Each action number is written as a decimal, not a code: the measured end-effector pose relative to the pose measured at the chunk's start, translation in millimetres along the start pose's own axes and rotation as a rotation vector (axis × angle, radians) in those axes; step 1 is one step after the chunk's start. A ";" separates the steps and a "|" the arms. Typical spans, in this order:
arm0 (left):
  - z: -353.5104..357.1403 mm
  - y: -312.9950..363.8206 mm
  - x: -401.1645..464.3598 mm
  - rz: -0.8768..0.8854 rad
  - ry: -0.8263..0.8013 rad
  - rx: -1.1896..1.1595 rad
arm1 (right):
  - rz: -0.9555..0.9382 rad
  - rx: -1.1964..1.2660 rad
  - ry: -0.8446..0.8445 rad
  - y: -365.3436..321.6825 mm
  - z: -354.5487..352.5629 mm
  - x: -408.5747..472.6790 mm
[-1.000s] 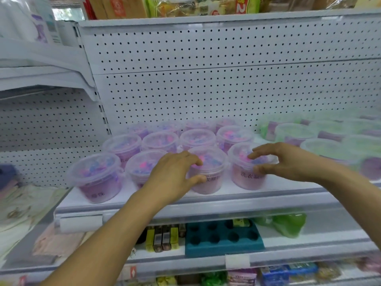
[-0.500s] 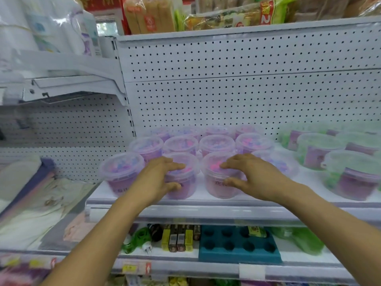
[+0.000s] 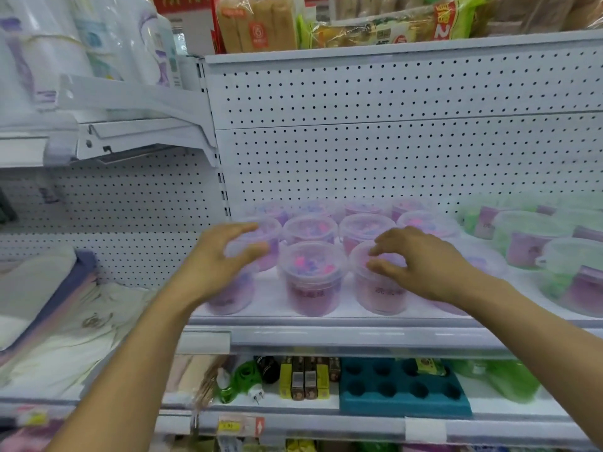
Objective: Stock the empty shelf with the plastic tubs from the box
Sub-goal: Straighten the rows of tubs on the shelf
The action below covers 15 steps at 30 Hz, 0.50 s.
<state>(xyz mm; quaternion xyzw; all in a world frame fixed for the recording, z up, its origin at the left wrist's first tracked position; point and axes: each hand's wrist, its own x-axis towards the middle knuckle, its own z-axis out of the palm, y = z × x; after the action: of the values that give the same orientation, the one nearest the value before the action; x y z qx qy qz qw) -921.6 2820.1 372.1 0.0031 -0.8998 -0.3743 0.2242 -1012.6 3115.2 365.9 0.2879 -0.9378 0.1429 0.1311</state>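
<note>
Several clear plastic tubs with purple contents stand in rows on the white shelf. My left hand wraps around the blurred front-left tub, fingers over its lid and thumb on its side. My right hand grips the lid rim of another front-row tub. A front tub stands free between them. One more tub is partly hidden behind my right hand. The box is not in view.
Green-tinted tubs fill the same shelf to the right. A pegboard back wall rises behind. Below sits a teal tray with holes and small packets. Folded cloth lies on the left. Packaged food tops the upper shelf.
Both hands have shifted left along the front row: the left from a middle tub to the front-left one, the right onto the tub beside the middle. The view has also moved closer and right.
</note>
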 end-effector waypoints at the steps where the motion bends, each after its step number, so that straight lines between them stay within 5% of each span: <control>1: -15.0 -10.9 -0.7 -0.045 0.057 -0.035 | -0.031 0.026 0.012 -11.1 3.4 4.4; 3: -38.1 -35.7 -2.9 -0.141 0.064 -0.102 | -0.108 0.064 -0.014 -36.2 11.5 12.6; 7: -56.7 -74.4 -7.5 -0.220 -0.167 -0.049 | -0.174 0.016 -0.096 -71.8 30.8 24.6; 15: -38.6 -83.1 -3.9 -0.069 -0.220 -0.011 | -0.091 -0.016 -0.121 -85.1 33.5 27.6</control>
<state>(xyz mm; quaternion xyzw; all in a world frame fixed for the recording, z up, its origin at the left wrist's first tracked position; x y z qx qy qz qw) -915.9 2735.0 338.3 -0.0083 -0.9162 -0.3848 0.1112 -991.0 3022.2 360.4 0.3373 -0.9311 0.1114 0.0830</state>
